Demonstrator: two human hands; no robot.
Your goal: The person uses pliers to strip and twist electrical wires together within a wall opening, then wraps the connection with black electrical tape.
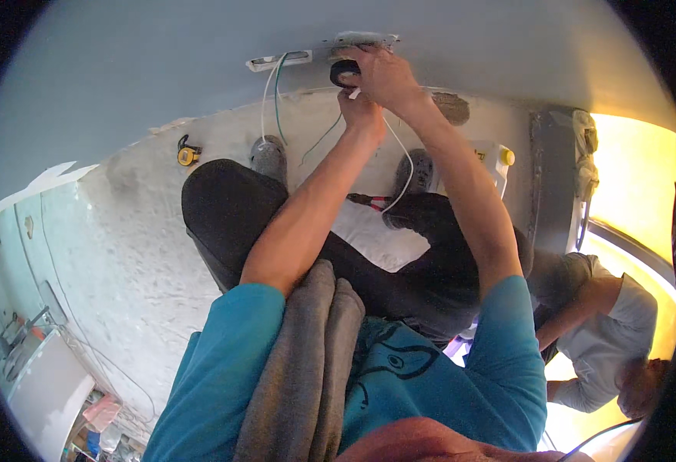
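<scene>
At 12 o'clock, close against a grey wall (176,85), our right hand (386,77) grips a roll of black tape (345,74), fingers pinched at its rim, apparently so that the open centre stays clear and the roll can be turned. Our left hand (363,114) is just below, toward 6 o'clock from the roll; its fingers are bunched, but we cannot tell whether they are closed on anything. A white wire (409,165) and a thin green wire (321,144) trail down beside that hand, perhaps kept close for working.

Near 11 o'clock, another white and green pair (278,96) hangs from a slot (291,59) in the wall, loose ends dangling within our reach. Just off centre toward 1 o'clock, red-handled pliers (370,202) lie on the floor (153,231) between our legs, presumably left handy. A yellow tape measure (187,155) sits at 10 o'clock, a white container with a yellow cap (499,163) at 2. At 4 o'clock, a co-worker (615,331) in a grey shirt bends forward.
</scene>
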